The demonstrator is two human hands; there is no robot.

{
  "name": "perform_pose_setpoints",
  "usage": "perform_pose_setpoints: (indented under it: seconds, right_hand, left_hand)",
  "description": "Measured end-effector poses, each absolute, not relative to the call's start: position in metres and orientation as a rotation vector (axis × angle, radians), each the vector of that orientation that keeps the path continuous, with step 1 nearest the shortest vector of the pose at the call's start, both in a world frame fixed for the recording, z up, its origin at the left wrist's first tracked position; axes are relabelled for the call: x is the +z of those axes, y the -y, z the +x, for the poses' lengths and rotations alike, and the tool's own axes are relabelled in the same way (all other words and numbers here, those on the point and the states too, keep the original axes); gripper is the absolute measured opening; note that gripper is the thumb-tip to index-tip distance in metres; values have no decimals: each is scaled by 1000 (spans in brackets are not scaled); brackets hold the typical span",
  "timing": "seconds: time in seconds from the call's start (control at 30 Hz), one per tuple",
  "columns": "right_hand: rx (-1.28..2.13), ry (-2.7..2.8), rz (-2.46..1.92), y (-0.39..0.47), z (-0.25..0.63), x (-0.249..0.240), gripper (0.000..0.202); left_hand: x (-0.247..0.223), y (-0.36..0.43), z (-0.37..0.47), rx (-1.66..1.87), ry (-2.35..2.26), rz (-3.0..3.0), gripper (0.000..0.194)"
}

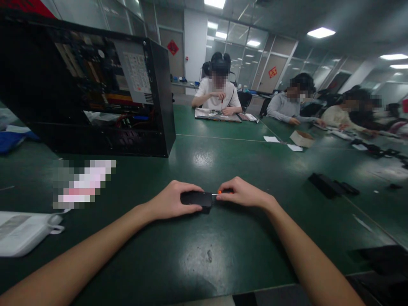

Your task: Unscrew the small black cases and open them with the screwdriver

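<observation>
My left hand is closed around a small black box, thumb and fingers along its two sides, on the green table. From the right, my right hand pinches a screwdriver with an orange and black handle, partly hidden by the fingers. Its thin, light shaft points left and meets the right end of the box. Whether the tip sits in a screw is too small to tell.
An open black computer case stands at the back left. A white device lies at the left, and black parts lie on the right. Several people sit across the green table, one behind a flat panel. A cardboard box stands farther back.
</observation>
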State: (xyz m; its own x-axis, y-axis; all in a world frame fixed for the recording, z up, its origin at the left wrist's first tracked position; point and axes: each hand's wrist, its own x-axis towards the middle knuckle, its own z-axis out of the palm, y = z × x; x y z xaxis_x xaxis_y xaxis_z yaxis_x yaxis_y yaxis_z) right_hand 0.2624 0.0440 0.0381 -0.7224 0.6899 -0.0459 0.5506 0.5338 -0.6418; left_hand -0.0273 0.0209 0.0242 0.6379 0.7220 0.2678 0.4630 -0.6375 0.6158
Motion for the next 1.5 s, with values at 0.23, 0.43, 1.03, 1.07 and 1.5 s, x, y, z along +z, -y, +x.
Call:
perform_pose_setpoints:
  seconds: [0.23, 0.43, 1.03, 1.07, 1.5]
  right_hand:
    - [965, 2542, -1030, -43, 254, 34, 43]
    - [938, 2534, -1021, -42, 248, 30, 44]
    - [1044, 2603, -1161, -44, 282, 58, 48]
    - [1023, 2601, -1155, -43, 279, 57, 48]
    - [1019, 2567, -1064, -37, 256, 38, 47]
  left_hand:
    - [19, -22, -26, 696, -1012, 2340, 44]
    - [18, -22, -26, 706, -1005, 2320, 45]
    - [12, -17, -19, 855, -1041, 2315, 43]
    - [12, -17, -19, 858, -1045, 2311, 43]
    - [9, -18, -19, 893, -1046, 2290, 43]
